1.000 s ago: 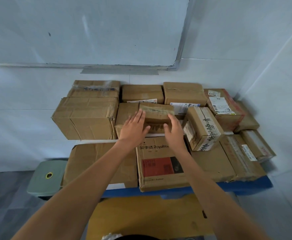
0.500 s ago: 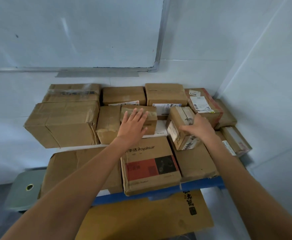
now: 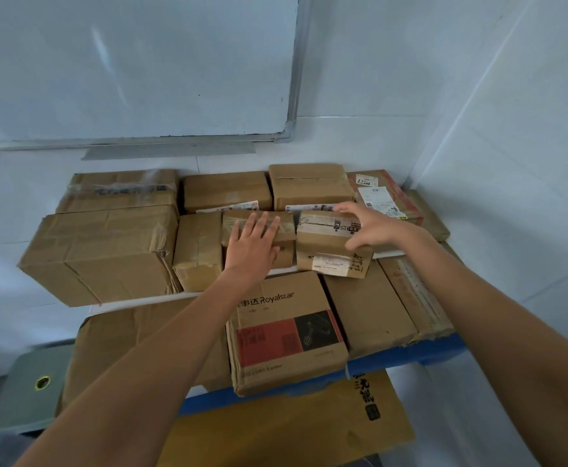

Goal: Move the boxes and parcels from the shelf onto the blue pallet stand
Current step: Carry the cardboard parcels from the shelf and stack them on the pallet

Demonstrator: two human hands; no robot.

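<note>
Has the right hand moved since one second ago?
Yes. The right hand went rightward, from the small taped box under the left hand to the labelled box beside it.

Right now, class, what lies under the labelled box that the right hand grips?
The right hand grips the labelled box. Its front corner overhangs a plain brown box below. Its rear seems to rest on a white layer; what lies directly beneath is covered.
</note>
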